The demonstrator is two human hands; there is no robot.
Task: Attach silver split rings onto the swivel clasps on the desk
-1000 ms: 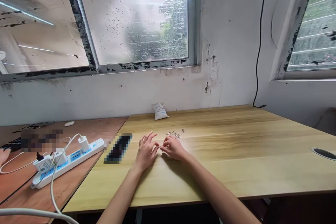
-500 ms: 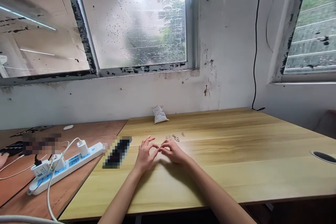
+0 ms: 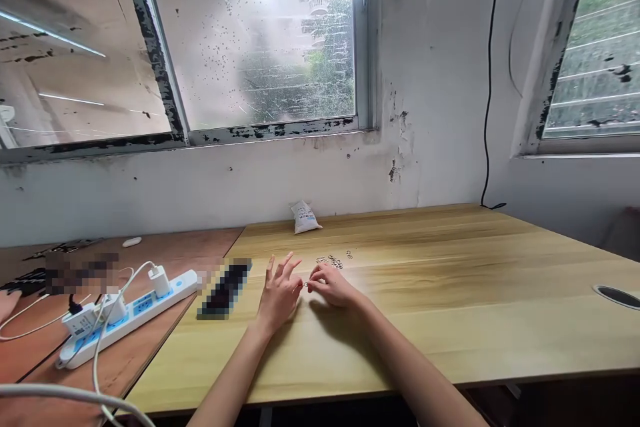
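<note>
Thumb and forefinger of the left hand (image 3: 276,297) and the right hand (image 3: 334,283) pinch a tiny metal piece (image 3: 305,284) between them over a wooden table (image 3: 450,327), near scattered metal bits (image 3: 337,264).

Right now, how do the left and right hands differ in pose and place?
The left hand fans its free fingers upward; the right hand curls its fingers closer together. The left hand is nearer the power strip, the right hand nearer the loose metal pieces. Both pinch at a tiny shiny piece.

Room runs rightward over the table (image 3: 475,320); metal pieces (image 3: 338,264) obstruct ahead.
</note>
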